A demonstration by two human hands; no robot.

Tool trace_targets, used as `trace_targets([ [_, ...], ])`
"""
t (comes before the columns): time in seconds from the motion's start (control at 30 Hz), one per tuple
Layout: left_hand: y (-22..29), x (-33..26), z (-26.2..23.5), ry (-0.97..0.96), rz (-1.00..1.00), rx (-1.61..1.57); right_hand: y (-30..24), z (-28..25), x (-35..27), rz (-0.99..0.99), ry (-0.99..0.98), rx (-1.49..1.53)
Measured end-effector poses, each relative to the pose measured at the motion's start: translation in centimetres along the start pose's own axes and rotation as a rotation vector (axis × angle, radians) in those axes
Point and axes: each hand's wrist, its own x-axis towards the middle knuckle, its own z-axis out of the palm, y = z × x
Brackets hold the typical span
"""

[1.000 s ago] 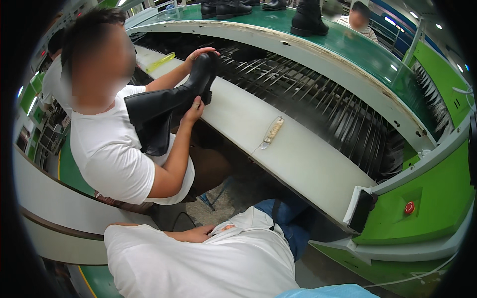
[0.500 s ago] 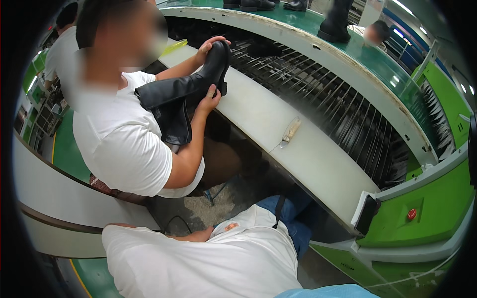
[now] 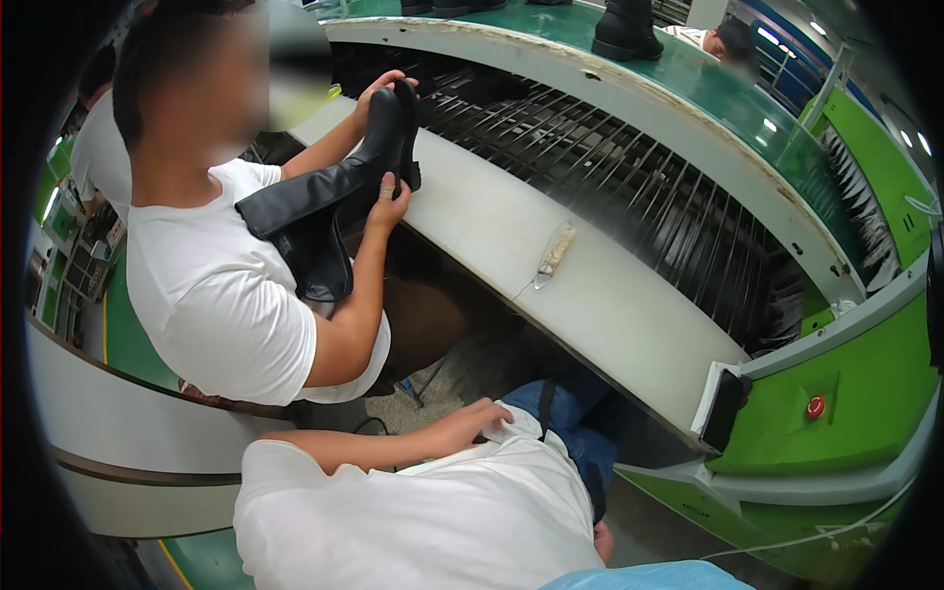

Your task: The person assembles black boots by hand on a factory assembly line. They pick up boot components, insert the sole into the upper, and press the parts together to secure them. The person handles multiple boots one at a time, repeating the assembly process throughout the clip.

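At the front of my white shirt [image 3: 423, 521], my left hand [image 3: 477, 423] is closed on the cloth near the hem, above my blue jeans [image 3: 575, 433]. Only a small part of my right hand [image 3: 603, 543] shows at the shirt's right edge; its fingers are hidden. A co-worker in a white T-shirt [image 3: 221, 305] stands to my left and holds a black leather boot [image 3: 379, 147] in both hands, its shaft slanting down toward the body. On the pale worktop [image 3: 629, 334], away from my hands, lies a small tool with a worn, light-coloured handle [image 3: 558, 248].
Behind the worktop runs a rack of metal rods [image 3: 629, 187]. Beyond it, a green conveyor [image 3: 728, 108] carries black boots [image 3: 626, 31]. A green machine panel with a red button [image 3: 815, 407] stands at the right, beside a dark screen [image 3: 723, 413]. A curved pale counter [image 3: 128, 413] is at the left.
My left hand has moved up and right onto the shirt front. Part of my right hand has come into view. The view has shifted slightly, while the co-worker still holds the boot.
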Motion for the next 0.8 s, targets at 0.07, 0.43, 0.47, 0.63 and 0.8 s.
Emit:
trace_targets([
  [0.07, -0.1, 3.1, 0.9, -0.095, 0.114, 0.023, -3.2, 1.3, 0.7, -0.005, 0.016, 0.024],
  [0.43, 4.3, 7.7, 3.2, -0.135, 0.107, 0.007, -10.4, 5.8, 8.6, 0.059, -0.097, 0.109],
  [0.47, 3.8, 8.7, 4.7, -0.124, 0.127, -0.078, -12.2, 6.9, 8.6, 0.062, -0.081, 0.176],
  [0.63, 9.3, 11.3, 5.1, -0.228, 0.343, 0.112, -16.1, 7.6, 8.0, -0.032, -0.184, 0.225],
  [0.8, 8.9, 12.1, 1.6, -0.569, 0.383, 0.181, -15.3, 7.2, 6.4, -0.2, -0.173, -0.187],
])
